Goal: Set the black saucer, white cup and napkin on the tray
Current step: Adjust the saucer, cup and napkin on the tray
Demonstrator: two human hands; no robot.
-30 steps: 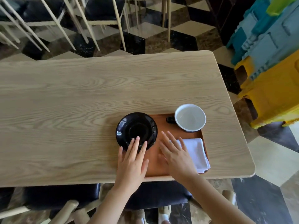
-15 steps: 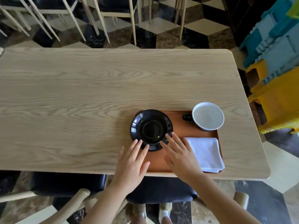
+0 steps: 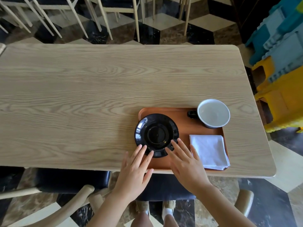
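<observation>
On orange tray (image 3: 182,126): glossy round black saucer (image 3: 156,134), folded white napkin (image 3: 209,151).

Black saucer (image 3: 156,134), white cup (image 3: 213,113) (black handle) — orange tray (image 3: 182,112).

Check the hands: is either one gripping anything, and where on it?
Nothing is gripped. Left hand and right hand are open and flat, fingertips over the near rim of the black saucer; actual contact cannot be told.
</observation>
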